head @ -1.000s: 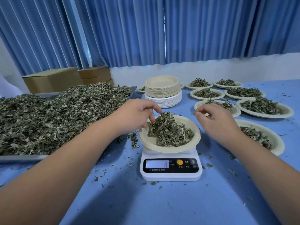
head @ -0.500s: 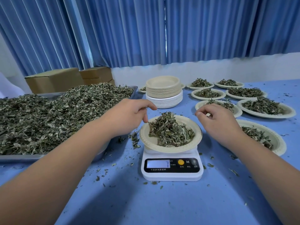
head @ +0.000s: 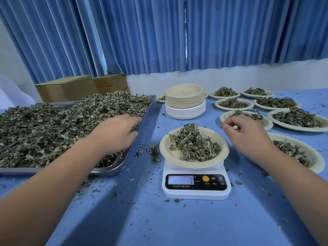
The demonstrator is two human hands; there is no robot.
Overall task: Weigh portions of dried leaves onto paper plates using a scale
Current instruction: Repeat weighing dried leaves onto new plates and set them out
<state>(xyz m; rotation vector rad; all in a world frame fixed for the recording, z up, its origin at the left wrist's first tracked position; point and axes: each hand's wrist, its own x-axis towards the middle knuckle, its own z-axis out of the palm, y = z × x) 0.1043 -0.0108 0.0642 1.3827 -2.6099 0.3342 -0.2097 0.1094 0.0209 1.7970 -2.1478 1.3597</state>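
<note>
only "m" legible on scale

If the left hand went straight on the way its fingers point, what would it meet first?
Probably the heaped dried green leaves ahead of the left hand, then the metal tray's right rim; depth is unclear.

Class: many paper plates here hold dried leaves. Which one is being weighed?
The plate resting on the white scale, front centre. The other filled plates lie directly on the blue table.

Pleated blue curtains hang above a white wall, blue table.
</note>
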